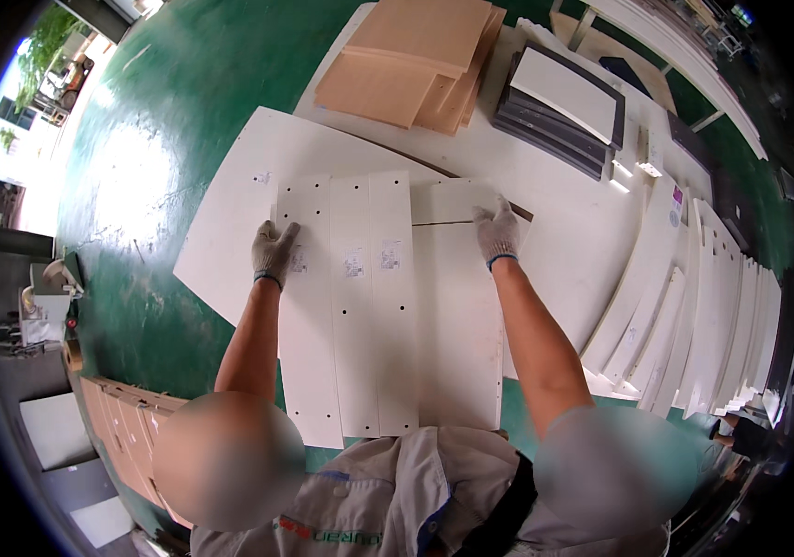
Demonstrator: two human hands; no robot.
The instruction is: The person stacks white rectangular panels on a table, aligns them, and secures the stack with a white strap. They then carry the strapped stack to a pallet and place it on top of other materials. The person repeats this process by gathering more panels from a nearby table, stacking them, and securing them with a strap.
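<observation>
Several narrow white panels with dark drilled holes and small printed labels lie side by side before me, lengthwise toward my body. My left hand, in a pale knitted glove, grips the left edge of this group, thumb on top, fingers partly hidden at the edge. To their right lies a wider plain white panel, with a short white strip beyond its far edge. My gloved right hand closes on the wider panel's far right corner; its fingertips are partly hidden. Beneath everything spreads a large white board.
Brown boards are stacked at the far side, beside dark grey and white panels. Many long white panels lean in a row at the right. Cardboard-coloured bundles lie at lower left on the green floor.
</observation>
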